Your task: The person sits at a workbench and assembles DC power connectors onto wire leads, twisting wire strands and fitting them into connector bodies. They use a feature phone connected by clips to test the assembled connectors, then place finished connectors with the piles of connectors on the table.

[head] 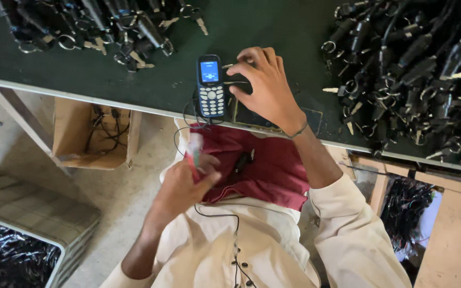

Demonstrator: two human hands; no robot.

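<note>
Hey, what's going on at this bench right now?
A person sits at a dark green table. Their right hand rests on a small dark part on the table, beside a keypad phone with its screen lit. Their left hand holds a small whitish tube over a red cloth in their lap. Piles of black keyed parts lie on both sides.

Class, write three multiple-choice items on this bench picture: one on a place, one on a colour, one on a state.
1. Where does the keypad phone lie?
A. in the cardboard box
B. on the dark bench top, beside the right hand
C. on the floor

2. What colour is the cloth on the person's lap?
A. dark red
B. yellow
C. blue

3. How is the phone's screen?
A. cracked
B. dark
C. lit

Answers: 1 B, it lies near the bench top edge by the right hand; 2 A, dark red below the edge; 3 C, it glows blue.
</note>
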